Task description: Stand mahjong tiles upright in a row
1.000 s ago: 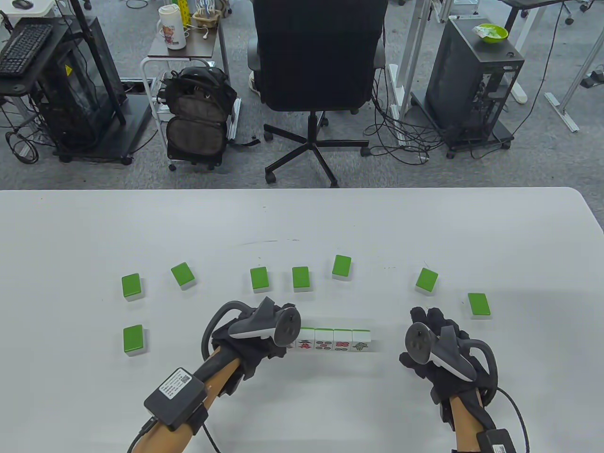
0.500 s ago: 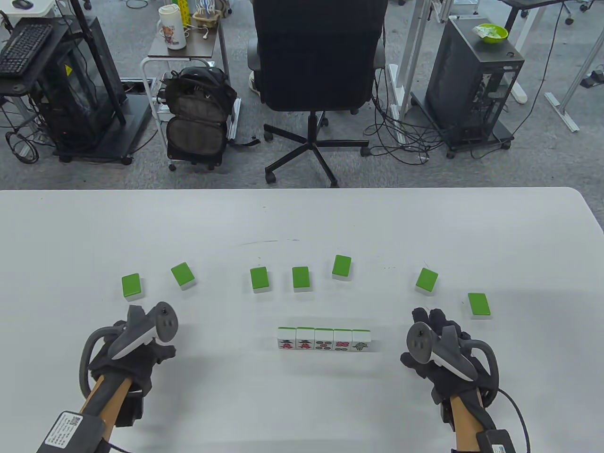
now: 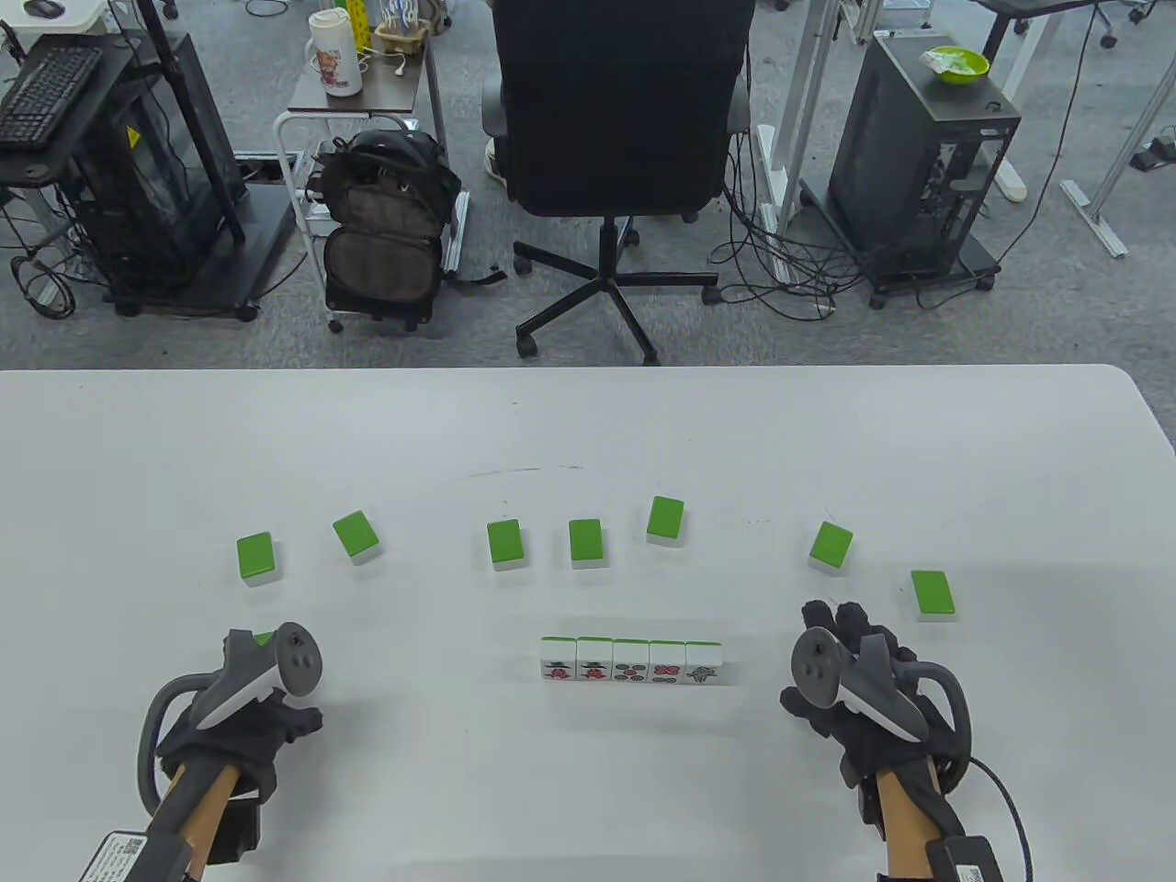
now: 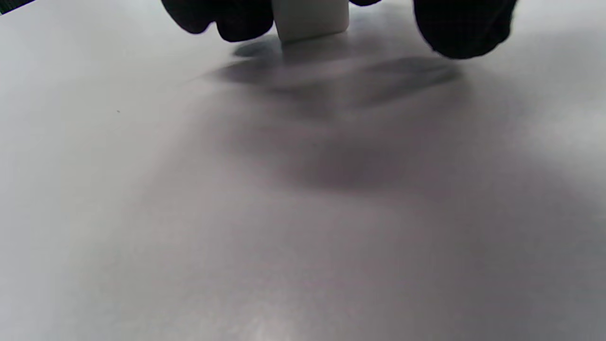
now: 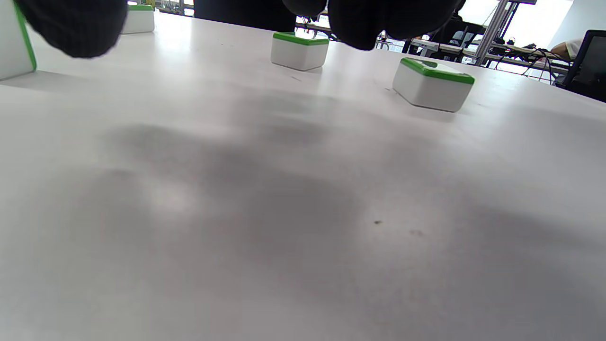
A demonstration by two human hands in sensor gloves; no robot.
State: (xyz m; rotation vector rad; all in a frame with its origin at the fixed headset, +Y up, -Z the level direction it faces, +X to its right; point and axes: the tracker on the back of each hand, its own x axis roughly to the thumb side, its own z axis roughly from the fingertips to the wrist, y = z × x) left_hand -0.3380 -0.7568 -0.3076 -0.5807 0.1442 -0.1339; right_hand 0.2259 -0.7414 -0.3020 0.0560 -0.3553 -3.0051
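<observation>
Several mahjong tiles stand upright in a row (image 3: 631, 661), painted faces toward me. Several green-backed tiles lie flat in an arc behind it, among them one at the far left (image 3: 255, 557) and one at the far right (image 3: 932, 593). My left hand (image 3: 262, 643) is over a flat green tile (image 3: 264, 637) at the left front. In the left wrist view this tile (image 4: 310, 21) sits on the table between my fingertips (image 4: 236, 19); I cannot tell if they grip it. My right hand (image 3: 831, 611) rests to the right of the row and holds nothing.
The white table's far edge (image 3: 588, 369) runs across the middle of the view, with an office chair (image 3: 616, 110) behind it. In the right wrist view two flat tiles (image 5: 299, 49) (image 5: 432, 85) lie ahead of my fingers.
My left hand left the row's left end, swung far to the left front and came down over the lone flat tile there. The right hand has not moved.
</observation>
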